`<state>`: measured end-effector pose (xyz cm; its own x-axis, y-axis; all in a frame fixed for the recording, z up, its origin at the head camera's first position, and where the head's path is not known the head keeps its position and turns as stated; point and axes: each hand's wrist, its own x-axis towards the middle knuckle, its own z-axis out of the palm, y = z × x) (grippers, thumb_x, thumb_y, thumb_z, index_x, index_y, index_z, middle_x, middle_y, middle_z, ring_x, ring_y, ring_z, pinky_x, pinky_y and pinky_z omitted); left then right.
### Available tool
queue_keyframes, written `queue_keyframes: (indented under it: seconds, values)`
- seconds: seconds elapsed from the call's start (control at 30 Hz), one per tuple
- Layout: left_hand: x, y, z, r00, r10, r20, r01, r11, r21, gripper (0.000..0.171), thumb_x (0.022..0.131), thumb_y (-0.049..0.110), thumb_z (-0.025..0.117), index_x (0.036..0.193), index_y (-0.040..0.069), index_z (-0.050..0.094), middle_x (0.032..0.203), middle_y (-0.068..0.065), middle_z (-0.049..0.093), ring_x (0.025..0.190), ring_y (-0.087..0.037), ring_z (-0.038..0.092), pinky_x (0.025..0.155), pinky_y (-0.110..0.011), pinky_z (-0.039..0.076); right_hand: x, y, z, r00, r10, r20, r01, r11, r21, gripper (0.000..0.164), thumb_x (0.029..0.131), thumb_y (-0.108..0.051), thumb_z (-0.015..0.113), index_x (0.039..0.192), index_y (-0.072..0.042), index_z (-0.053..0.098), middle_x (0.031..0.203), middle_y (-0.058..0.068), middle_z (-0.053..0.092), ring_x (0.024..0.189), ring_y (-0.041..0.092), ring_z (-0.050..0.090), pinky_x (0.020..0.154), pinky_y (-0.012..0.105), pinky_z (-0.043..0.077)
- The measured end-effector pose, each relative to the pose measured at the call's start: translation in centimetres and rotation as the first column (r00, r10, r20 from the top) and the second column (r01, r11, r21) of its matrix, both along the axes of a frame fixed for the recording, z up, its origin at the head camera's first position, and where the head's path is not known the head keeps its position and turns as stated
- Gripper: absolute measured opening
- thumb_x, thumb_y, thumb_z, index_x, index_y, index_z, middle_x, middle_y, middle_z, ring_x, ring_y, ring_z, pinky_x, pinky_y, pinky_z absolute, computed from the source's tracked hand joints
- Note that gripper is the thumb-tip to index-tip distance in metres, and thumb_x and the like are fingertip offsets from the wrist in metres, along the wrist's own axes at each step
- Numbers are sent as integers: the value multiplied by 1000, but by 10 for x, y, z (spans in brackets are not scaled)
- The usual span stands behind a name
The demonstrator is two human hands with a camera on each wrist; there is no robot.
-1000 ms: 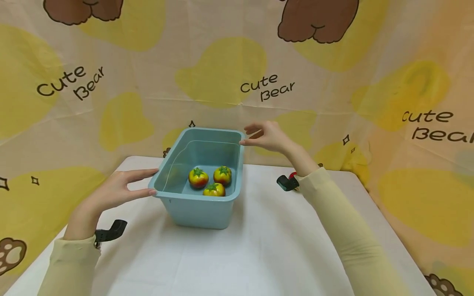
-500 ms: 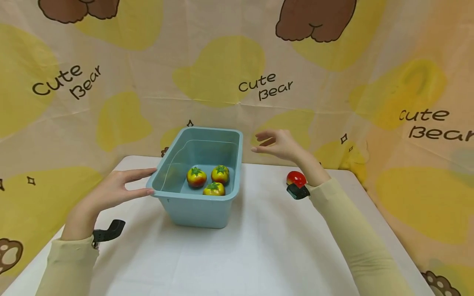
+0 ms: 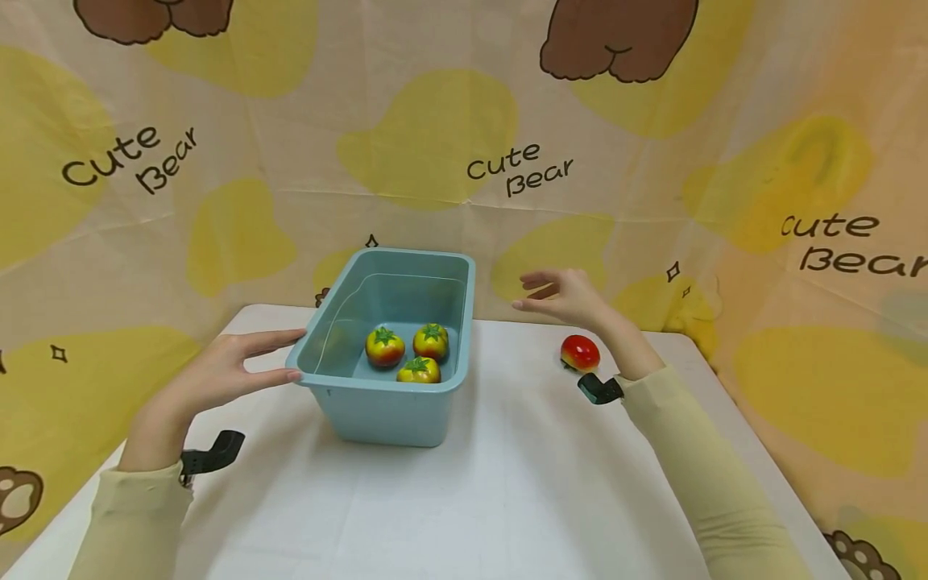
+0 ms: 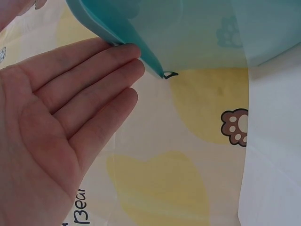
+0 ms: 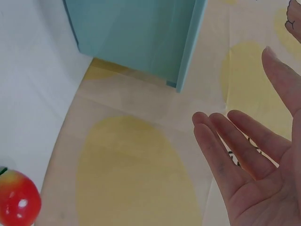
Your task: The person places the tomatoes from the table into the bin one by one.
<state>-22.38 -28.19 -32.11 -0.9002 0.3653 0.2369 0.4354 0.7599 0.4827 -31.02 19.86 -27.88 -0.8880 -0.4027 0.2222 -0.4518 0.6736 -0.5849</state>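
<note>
A light blue plastic bin [image 3: 384, 419] stands on the white table, holding yellow-and-red, tomato-like fruits [image 3: 384, 348] with green leafy tops. My left hand [image 3: 221, 366] touches the bin's near left corner with thumb and fingertips, its fingers fairly straight. In the left wrist view the fingers [image 4: 94, 89] lie extended along the bin's rim. My right hand [image 3: 569, 298] hovers to the right of the bin, apart from it, fingers loosely bent and nothing in them. Below that hand a shiny red, tomato-like fruit [image 3: 580, 353] lies on the table; it also shows at the lower left of the right wrist view.
The white-covered table [image 3: 507, 483] reaches back to a bear-print cloth [image 3: 435, 145] hanging behind and around it. A black camera mount [image 3: 213, 453] sits on the left wrist and another black mount [image 3: 600, 390] on the right wrist.
My right hand has left the bin's far right corner and moved right and down, uncovering the red fruit. My left hand and the bin hold their place.
</note>
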Motion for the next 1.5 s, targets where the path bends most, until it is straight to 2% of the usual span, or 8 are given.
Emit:
queue_keyframes:
  seconds: [0.37,0.63,0.77,1.03,1.2,1.37,1.5]
  values:
    - [-1,0,0,1000,-5,23,5,1000,6,60,82,43,71,137,26,52,135,-6,57,125,-39,50,94,-62,41,0,19,-16,997,-33,62,34,999,-14,54,84,-37,72,126,-7,59,125,15,62,108,33,63,89,43,55]
    - [0,1,1,1000,-7,19,7,1000,8,60,83,42,71,137,25,52,135,-7,57,125,-38,49,95,-61,41,-3,38,-30,996,-57,68,59,998,-27,51,84,-34,72,125,-6,60,122,16,63,106,34,64,88,43,55]
    - [0,1,1,1000,-9,20,9,1000,7,60,83,42,71,137,25,52,135,-7,57,125,-38,50,94,-61,41,-4,49,-37,995,-67,70,69,997,-23,50,86,-33,71,126,-5,59,123,17,63,106,34,64,88,43,55]
    - [-1,1,1,1000,-11,27,11,1000,5,60,83,41,71,137,25,52,136,-7,56,125,-40,49,95,-62,41,-2,67,-46,989,-120,88,120,993,12,58,85,-43,68,128,-6,58,125,17,61,108,35,62,90,46,54]
    - [-1,1,1,1000,-12,26,12,1000,5,59,83,41,71,137,26,52,135,-6,56,125,-38,50,95,-61,41,-2,79,-54,986,-134,101,133,991,18,58,87,-42,67,129,-4,56,126,19,60,110,37,60,90,48,53]
    - [0,0,-1,1000,19,24,-19,1000,18,59,82,41,73,135,29,53,135,-2,57,125,-36,50,96,-59,42,-1,88,-60,982,-148,121,145,989,32,58,88,-43,65,129,-3,56,126,21,60,111,36,60,91,47,52]
    - [0,1,0,1000,9,23,-9,1000,7,59,82,42,72,136,28,52,135,-4,56,125,-37,50,96,-60,41,-1,95,-67,977,-168,130,164,985,43,59,88,-43,65,129,-2,55,125,22,60,111,36,60,92,47,52]
